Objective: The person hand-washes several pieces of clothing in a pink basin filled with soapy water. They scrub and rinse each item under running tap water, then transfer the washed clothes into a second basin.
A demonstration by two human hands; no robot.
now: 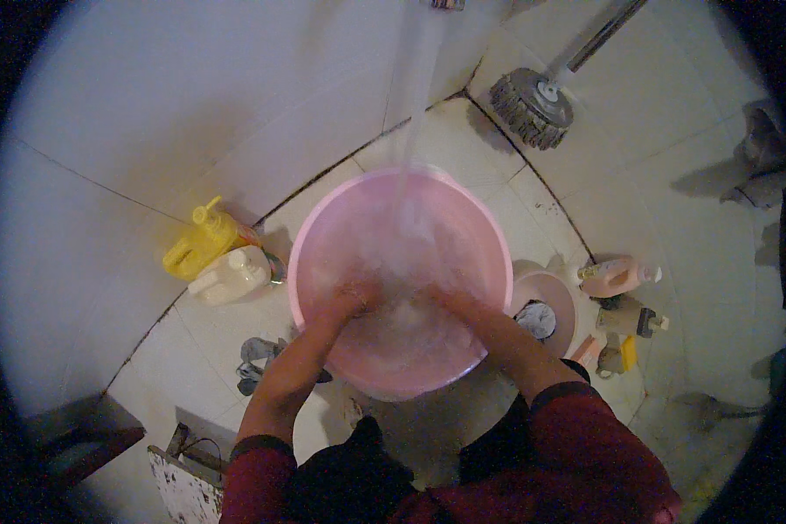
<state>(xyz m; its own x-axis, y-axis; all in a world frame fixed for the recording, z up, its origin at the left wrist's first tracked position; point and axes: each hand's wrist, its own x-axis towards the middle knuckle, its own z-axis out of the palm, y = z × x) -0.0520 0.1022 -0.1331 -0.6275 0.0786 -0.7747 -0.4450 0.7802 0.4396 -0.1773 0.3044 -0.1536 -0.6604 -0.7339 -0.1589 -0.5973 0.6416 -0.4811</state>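
A large pink plastic basin point(301, 229) stands on the tiled floor before me, with water pouring into it from above in a pale stream point(419, 111). My left hand point(360, 293) is inside the basin, left of its middle, blurred and partly under cloudy water. My right hand point(440, 298) reaches into the basin from the right, its fingers hidden by the same haze. Both forearms cross the near rim. Whether either hand holds anything cannot be seen.
Yellow point(190, 252) and white point(232, 275) jugs stand left. At right are a smaller pink tub point(566, 301) holding a pale item, a pink bottle point(619, 275) and several containers. A round brush point(534, 108) is near the back corner. Dark crumpled items point(257, 360) lie at lower left.
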